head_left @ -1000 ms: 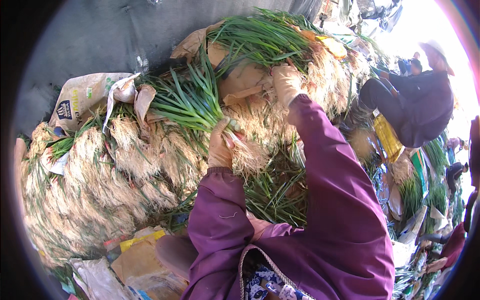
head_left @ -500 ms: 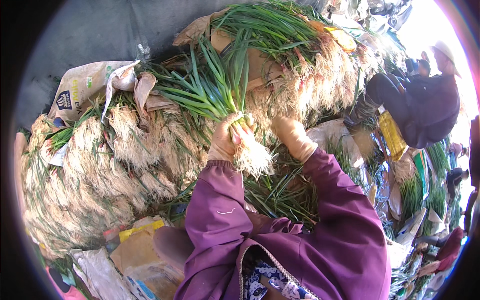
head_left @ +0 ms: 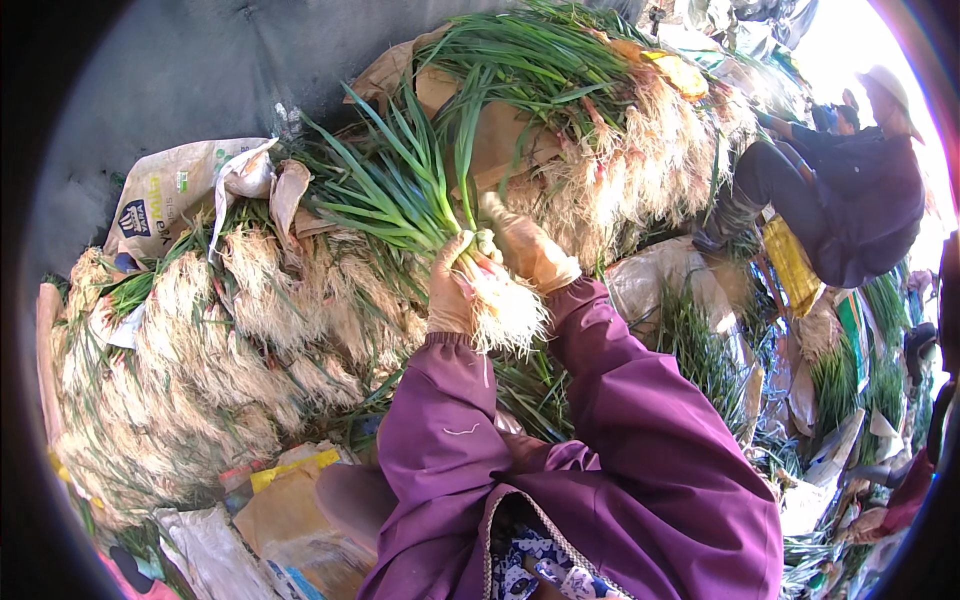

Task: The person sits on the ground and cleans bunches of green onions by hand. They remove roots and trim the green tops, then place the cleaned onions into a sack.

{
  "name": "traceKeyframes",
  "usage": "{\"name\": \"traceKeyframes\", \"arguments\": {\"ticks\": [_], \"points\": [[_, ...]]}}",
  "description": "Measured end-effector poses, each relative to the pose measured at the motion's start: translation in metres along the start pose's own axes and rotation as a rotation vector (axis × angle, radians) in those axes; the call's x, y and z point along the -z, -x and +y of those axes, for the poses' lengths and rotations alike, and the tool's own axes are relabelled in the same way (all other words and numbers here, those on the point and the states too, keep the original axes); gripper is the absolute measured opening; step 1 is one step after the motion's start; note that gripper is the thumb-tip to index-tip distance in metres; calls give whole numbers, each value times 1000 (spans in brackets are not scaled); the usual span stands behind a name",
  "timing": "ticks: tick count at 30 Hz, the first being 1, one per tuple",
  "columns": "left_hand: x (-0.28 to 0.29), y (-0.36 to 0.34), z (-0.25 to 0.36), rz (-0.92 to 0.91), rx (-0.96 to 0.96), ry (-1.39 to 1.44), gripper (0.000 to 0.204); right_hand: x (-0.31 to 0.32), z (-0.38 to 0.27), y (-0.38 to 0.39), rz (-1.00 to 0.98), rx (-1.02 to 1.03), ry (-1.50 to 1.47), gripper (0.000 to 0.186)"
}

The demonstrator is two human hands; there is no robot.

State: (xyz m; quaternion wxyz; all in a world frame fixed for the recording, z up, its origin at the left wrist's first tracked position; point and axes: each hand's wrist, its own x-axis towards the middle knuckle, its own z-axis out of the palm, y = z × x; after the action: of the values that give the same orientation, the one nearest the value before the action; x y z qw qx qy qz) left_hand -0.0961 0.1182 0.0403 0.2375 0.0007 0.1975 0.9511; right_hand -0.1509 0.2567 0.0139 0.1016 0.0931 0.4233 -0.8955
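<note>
In my gloved left hand (head_left: 450, 290) is a bunch of spring onions (head_left: 420, 190), green leaves pointing away from me, pinkish bulbs and pale roots toward me. My gloved right hand (head_left: 525, 240) is just to its right by the stems, fingers curled; what they hold, if anything, I cannot make out. Behind and left of the bunch lie heaps of root-ended onion bundles (head_left: 200, 370). Another pile of onions (head_left: 540, 60), leaves uppermost, rests on brown paper beyond my hands.
A person in dark clothes and a light hat (head_left: 845, 200) crouches at right, others partly visible behind. Also around me are a printed sack (head_left: 165, 200), a grey sheet (head_left: 220, 70), paper sacks (head_left: 285, 520) by my lower left and more onion bunches (head_left: 835, 390) at right.
My right hand came back from the far pile, then moved left to beside the bunch's stems. My left hand still grips the bunch, whose leaves now spread wider, with more stalks upright.
</note>
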Motion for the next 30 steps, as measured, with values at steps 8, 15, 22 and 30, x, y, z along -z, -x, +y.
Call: {"name": "traceKeyframes", "arguments": {"ticks": [8, 15, 22, 30], "points": [[2, -6, 10, -76, 145, -10, 28, 5, -24, 13, 73, 76, -9, 28], [-7, 11, 22, -238, -81, 82, 30, 65, -66, 34, -532, 151, 2161, 23], [4, -3, 9, -123, -176, -255, 46, 0, -114, 10, -745, 317, 880, 48], [19, 10, -7, -121, -118, -256, 44, -5, -76, 28, -654, 401, 2019, 47]]}}
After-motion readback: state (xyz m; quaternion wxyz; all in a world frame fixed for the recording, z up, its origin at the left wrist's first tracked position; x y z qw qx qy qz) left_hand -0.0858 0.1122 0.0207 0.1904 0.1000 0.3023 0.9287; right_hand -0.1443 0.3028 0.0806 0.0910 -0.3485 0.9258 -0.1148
